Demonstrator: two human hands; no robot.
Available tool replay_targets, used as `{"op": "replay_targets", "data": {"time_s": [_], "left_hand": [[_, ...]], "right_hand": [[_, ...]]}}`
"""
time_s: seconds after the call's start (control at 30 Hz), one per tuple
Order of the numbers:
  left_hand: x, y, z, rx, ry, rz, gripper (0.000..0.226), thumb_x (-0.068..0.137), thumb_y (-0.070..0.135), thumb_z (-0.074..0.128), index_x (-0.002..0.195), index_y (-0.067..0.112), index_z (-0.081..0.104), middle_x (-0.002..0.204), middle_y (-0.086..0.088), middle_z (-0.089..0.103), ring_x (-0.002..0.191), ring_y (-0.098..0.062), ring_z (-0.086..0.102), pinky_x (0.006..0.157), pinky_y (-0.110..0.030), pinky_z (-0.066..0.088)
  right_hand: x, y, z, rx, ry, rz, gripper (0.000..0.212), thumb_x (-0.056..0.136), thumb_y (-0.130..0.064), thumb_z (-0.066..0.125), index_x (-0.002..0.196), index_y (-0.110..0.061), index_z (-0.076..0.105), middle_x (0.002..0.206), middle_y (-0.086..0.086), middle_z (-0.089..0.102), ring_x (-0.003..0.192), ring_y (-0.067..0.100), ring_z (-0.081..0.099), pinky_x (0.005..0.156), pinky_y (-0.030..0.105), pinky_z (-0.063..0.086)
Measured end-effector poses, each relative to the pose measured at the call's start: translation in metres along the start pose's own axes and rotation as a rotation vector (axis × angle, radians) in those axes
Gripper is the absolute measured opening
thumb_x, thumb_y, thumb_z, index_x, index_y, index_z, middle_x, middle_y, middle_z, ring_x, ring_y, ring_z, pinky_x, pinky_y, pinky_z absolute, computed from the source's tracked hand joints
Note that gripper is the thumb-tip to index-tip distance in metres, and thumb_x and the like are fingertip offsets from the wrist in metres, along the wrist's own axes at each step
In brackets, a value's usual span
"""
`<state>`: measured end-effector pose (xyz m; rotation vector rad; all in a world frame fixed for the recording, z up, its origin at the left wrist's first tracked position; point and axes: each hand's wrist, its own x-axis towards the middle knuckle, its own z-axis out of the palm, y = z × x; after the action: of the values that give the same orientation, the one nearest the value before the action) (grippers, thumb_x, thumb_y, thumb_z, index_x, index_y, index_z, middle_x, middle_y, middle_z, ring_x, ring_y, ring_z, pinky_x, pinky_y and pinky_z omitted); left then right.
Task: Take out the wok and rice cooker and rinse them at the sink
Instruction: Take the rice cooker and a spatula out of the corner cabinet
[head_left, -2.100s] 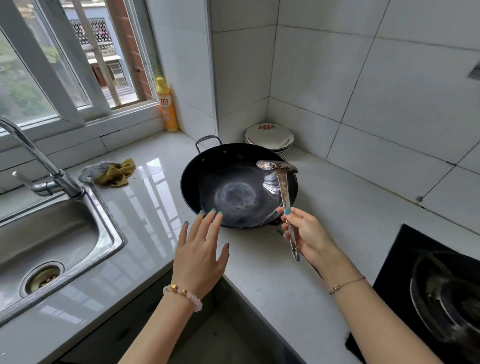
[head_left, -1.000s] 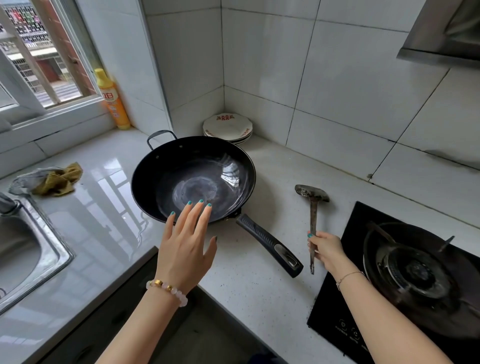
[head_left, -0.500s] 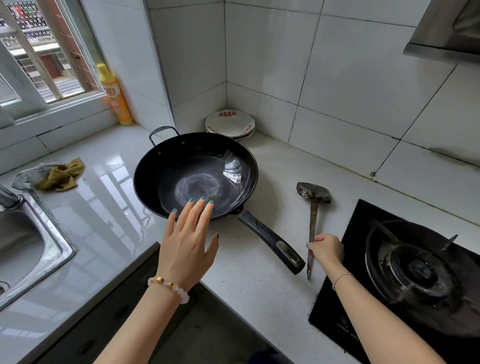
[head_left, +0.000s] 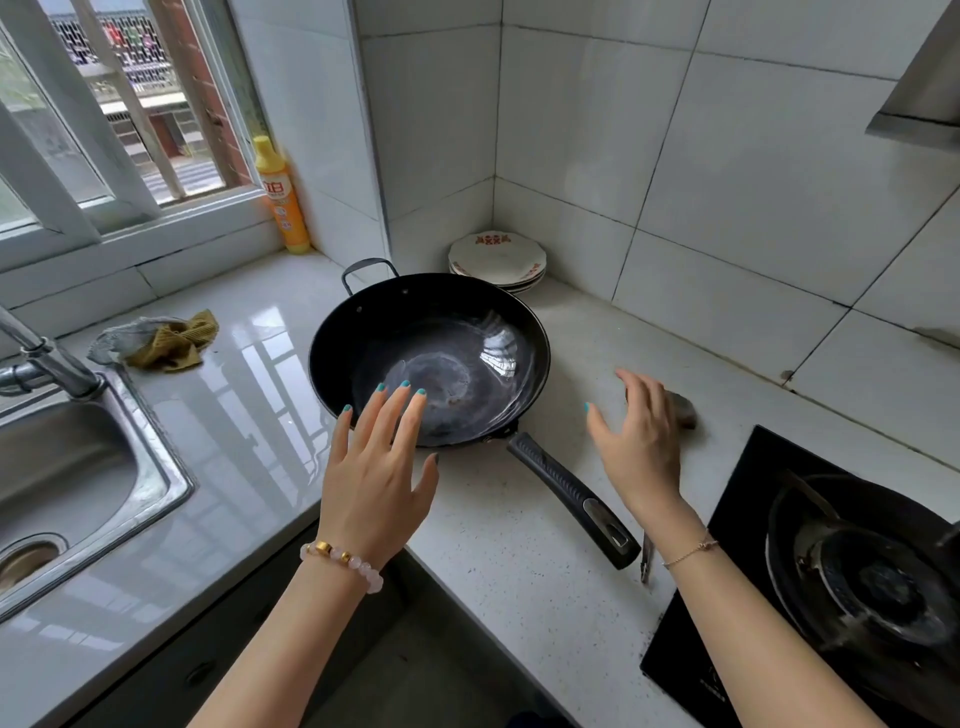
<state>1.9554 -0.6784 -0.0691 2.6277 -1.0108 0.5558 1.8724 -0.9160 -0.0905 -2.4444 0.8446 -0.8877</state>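
Note:
A black wok (head_left: 431, 353) sits on the white counter in the corner, its long black handle (head_left: 574, 499) pointing toward me and to the right. My left hand (head_left: 376, 467) hovers open over the wok's near rim, fingers spread. To the right of the handle, my right hand (head_left: 636, 447) is open with spread fingers and holds nothing. A metal spatula (head_left: 683, 408) lies on the counter under that hand, mostly hidden by it. The steel sink (head_left: 78, 478) and its tap (head_left: 49, 358) are at the left. No rice cooker is in view.
A gas stove (head_left: 852, 566) fills the lower right. Stacked plates (head_left: 497, 260) stand in the corner behind the wok. A yellow bottle (head_left: 280, 200) stands by the window, and a crumpled cloth (head_left: 166, 340) lies beside the sink. A range hood (head_left: 919, 98) hangs at upper right.
My right hand carried the spatula out of the wok, laid it on the counter by the stove, let go and lifted, now open above it. My left hand stayed over the wok's rim.

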Motion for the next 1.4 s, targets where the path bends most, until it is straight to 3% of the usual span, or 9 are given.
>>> {"op": "replay_targets", "data": {"time_s": [0.2, 0.43, 0.63, 0.93, 1.4], "left_hand": [[-0.001, -0.02, -0.016, 0.06, 0.084, -0.078, 0.063, 0.074, 0.023, 0.074, 0.129, 0.003, 0.053, 0.133, -0.016, 0.054, 0.127, -0.036, 0.046, 0.105, -0.054, 0.032], [-0.018, -0.059, -0.046, 0.189, 0.114, -0.292, 0.061, 0.08, 0.024, 0.068, 0.134, 0.006, 0.047, 0.14, -0.014, 0.048, 0.133, -0.034, 0.04, 0.11, -0.054, 0.027], [-0.068, -0.086, -0.08, 0.332, 0.144, -0.516, 0.064, 0.073, 0.024, 0.073, 0.131, 0.005, 0.051, 0.136, -0.016, 0.05, 0.128, -0.036, 0.045, 0.105, -0.058, 0.032], [-0.189, -0.094, -0.131, 0.55, 0.157, -0.896, 0.064, 0.075, 0.024, 0.071, 0.132, 0.006, 0.049, 0.138, -0.014, 0.05, 0.13, -0.033, 0.044, 0.106, -0.056, 0.03], [-0.391, -0.11, -0.188, 0.625, 0.126, -1.405, 0.063, 0.077, 0.024, 0.071, 0.132, 0.004, 0.05, 0.138, -0.014, 0.05, 0.13, -0.033, 0.044, 0.107, -0.057, 0.031]], "right_hand": [[0.0, -0.064, 0.005, 0.008, -0.048, -0.344, 0.058, 0.084, -0.027, 0.065, 0.132, 0.001, 0.049, 0.132, 0.019, 0.051, 0.126, 0.035, 0.045, 0.108, 0.045, 0.036], [-0.002, -0.123, 0.025, 0.143, -0.168, -0.511, 0.062, 0.083, -0.032, 0.06, 0.136, -0.003, 0.045, 0.139, 0.016, 0.046, 0.132, 0.033, 0.039, 0.106, 0.051, 0.036], [-0.024, -0.181, 0.054, 0.283, -0.33, -0.687, 0.063, 0.088, -0.036, 0.056, 0.141, -0.009, 0.037, 0.145, 0.011, 0.038, 0.138, 0.026, 0.029, 0.111, 0.05, 0.03], [-0.116, -0.259, 0.08, 0.541, -0.574, -0.986, 0.064, 0.085, -0.03, 0.065, 0.139, -0.007, 0.039, 0.143, 0.012, 0.041, 0.136, 0.028, 0.033, 0.112, 0.047, 0.031], [-0.311, -0.356, 0.089, 0.525, -0.829, -1.369, 0.061, 0.088, -0.036, 0.058, 0.141, -0.011, 0.039, 0.145, 0.007, 0.042, 0.138, 0.027, 0.033, 0.114, 0.046, 0.028]]}}
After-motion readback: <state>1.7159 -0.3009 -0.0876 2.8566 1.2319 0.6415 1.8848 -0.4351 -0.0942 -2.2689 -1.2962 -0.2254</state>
